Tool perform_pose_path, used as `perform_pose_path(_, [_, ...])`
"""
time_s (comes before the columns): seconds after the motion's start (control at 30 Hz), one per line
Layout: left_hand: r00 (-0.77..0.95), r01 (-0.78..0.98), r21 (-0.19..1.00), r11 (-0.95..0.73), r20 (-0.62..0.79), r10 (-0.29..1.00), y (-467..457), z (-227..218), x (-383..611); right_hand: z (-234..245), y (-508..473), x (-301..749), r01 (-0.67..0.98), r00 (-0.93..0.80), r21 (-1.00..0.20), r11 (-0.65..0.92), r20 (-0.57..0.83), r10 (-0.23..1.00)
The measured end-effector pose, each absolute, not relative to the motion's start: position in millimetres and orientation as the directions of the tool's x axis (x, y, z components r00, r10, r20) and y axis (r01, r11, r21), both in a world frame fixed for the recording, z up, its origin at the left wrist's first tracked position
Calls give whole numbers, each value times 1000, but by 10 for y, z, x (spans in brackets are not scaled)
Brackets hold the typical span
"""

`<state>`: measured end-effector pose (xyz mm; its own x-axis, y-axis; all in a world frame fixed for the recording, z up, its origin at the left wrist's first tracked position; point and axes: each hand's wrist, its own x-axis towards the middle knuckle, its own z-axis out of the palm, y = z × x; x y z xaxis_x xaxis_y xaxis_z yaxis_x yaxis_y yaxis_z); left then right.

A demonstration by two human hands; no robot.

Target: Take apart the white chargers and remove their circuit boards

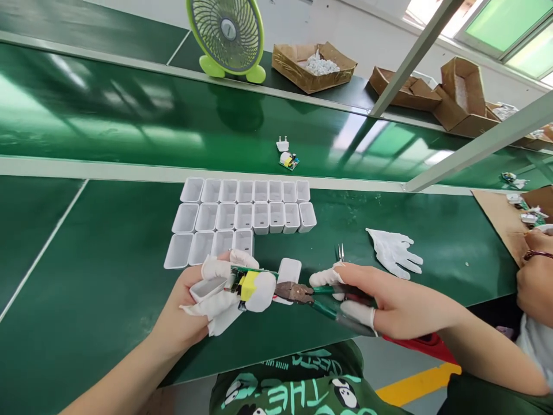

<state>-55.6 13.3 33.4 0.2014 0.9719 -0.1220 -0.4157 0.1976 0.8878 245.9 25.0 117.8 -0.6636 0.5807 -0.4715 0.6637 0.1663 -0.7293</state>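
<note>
My left hand, with white finger cots on its fingers, is closed round a small circuit board with a yellow-wrapped part and a round white pad. A white plastic case is in the same hand, partly hidden by the fingers. My right hand, also in finger cots, grips green-handled pliers. The jaws are at the board's right end; whether they pinch anything cannot be made out. Just behind the jaws is a white plastic piece. Metal tips stick out beyond my right fingers.
Rows of white plastic cases stand open on the green bench. A white glove lies to the right. Behind are a board with a plug, a green fan and cardboard boxes. Another person's hand is at far right.
</note>
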Motion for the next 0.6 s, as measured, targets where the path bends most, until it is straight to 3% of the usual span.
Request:
perform_pose_path(0.17, [197, -363, 907, 215, -151, 969, 125, 278, -542, 1086, 218, 2401, 684, -640, -717, 138, -498, 585])
perform_pose_path(0.33, [317, -306, 886, 347, -249, 915, 92, 152, -666, 1128, 170, 2422, 715, -610, -677, 174, -483, 628])
perform_pose_path(0.47, [209, -331, 847, 416, -364, 908, 77, 110, -745, 1136, 157, 2569, 775, -569, -592, 221, -503, 650])
perform_pose_path(0.6, [105, -360, 869, 339, -323, 941, 80, 191, -668, 813, 124, 2682, 860, -419, -451, 240, -355, 836])
